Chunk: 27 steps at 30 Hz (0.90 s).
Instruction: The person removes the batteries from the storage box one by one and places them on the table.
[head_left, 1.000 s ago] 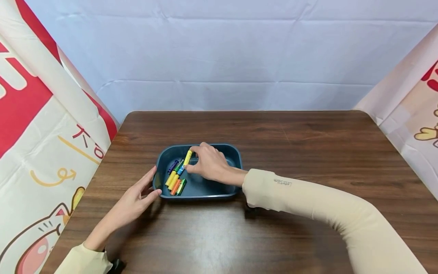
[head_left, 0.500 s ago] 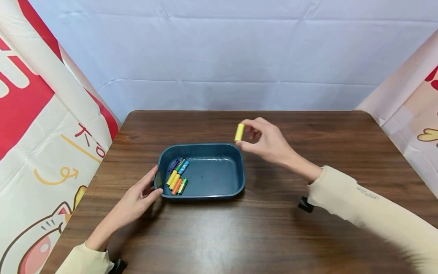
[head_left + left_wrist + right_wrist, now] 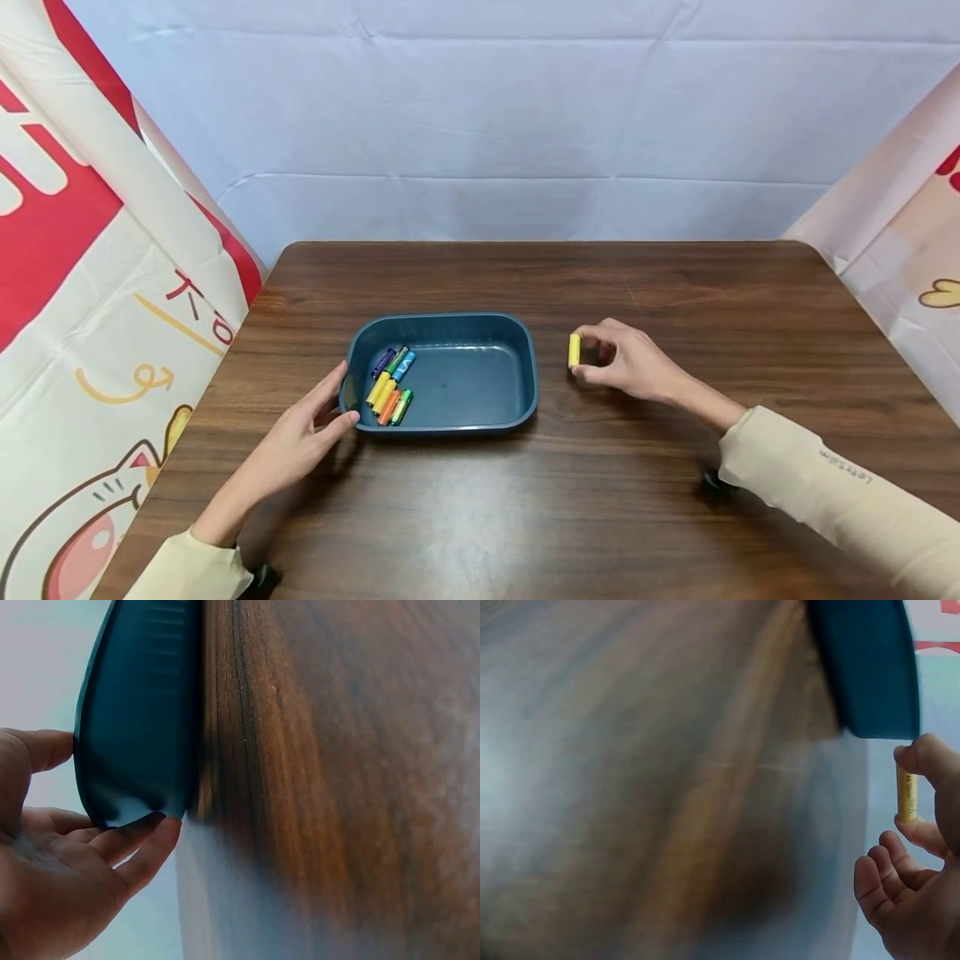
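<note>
A dark teal plastic tray [image 3: 480, 392] sits left of the table's middle. My left hand [image 3: 294, 443] holds its near left corner, thumb at the front and fingers along the left wall; the left wrist view shows the fingers [image 3: 154, 855] against the tray's end. To the tray's right, my right hand [image 3: 630, 360] pinches a yellow battery [image 3: 574, 351] by its two ends between thumb and forefinger. Dark print shows on that battery [image 3: 907, 791] in the right wrist view, where the other fingers are curled. Whether it touches the table cannot be told.
Several batteries lie in the tray's left part: two yellow [image 3: 381, 392], a blue [image 3: 403, 367], an orange [image 3: 388, 408], green ones [image 3: 402, 407] and a purple piece [image 3: 383, 361]. The brown wood table [image 3: 465, 508] ends at a white cloth backdrop [image 3: 480, 125].
My right hand has lifted the yellow battery out of the tray, carried it right past the rim and lowered it toward the table. The left hand has stayed at the tray's corner.
</note>
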{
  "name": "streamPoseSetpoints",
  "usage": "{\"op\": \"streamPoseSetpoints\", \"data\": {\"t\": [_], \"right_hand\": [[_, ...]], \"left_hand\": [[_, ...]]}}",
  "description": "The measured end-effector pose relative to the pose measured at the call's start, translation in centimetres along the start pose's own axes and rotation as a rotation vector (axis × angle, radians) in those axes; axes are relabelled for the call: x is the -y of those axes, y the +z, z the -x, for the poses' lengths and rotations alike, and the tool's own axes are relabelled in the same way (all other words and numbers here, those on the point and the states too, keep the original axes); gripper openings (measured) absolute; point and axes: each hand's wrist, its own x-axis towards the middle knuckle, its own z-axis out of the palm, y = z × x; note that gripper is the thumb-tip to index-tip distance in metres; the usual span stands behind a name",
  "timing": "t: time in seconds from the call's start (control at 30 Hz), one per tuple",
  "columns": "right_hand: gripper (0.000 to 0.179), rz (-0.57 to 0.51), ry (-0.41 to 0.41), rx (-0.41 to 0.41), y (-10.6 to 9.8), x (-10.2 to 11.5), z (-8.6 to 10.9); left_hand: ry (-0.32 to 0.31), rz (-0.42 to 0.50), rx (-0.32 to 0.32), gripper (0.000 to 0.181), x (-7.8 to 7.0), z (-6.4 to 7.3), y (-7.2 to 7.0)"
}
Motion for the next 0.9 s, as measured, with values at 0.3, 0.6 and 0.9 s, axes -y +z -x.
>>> {"op": "streamPoseSetpoints", "data": {"t": [0.3, 0.6, 0.9], "right_hand": [[0.047, 0.067, -0.003, 0.076, 1.3, -1.4, 0.6], [0.047, 0.119, 0.001, 0.081, 1.6, -1.6, 0.4], [0.045, 0.137, -0.009, 0.079, 1.6, -1.5, 0.4]], "left_hand": [[0.009, 0.010, -0.007, 0.075, 0.5, 0.0, 0.2], [0.021, 0.014, -0.012, 0.075, 0.4, 0.0, 0.1], [0.022, 0.008, -0.021, 0.075, 0.4, 0.0, 0.2]]}}
